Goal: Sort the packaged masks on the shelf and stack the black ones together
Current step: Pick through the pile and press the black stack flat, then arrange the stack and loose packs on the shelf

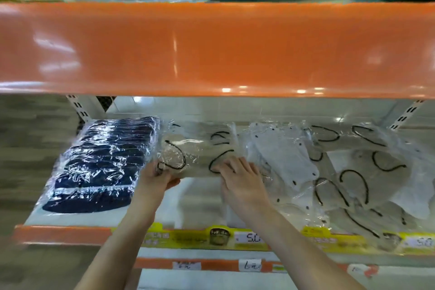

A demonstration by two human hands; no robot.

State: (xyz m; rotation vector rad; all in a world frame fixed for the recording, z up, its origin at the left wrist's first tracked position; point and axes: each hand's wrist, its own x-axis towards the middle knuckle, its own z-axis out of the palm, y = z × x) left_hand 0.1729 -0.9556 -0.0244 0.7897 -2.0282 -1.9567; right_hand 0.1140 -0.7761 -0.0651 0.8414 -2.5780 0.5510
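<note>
- Price strip (pixel 235 239) is running along the near shelf edge, yellow labels blurred.
- Left hand (pixel 156 178) is gripping the near left corner of the beige pack (pixel 196 156), fingers curled round its edge.
- Right hand (pixel 240 178) is lying on the pack's right end, fingers only slightly bent, pressing down; no grip visible.
- Beige pack is sitting mid-shelf, black ear loops showing through the plastic.
- Black stack (pixel 101 165) is lying just left of it, wrapped in clear film.
- White packs (pixel 284 158) are lying jumbled to the right, more beige ones (pixel 367 172) beyond.
- Orange shelf (pixel 211 49) is hanging above.
</note>
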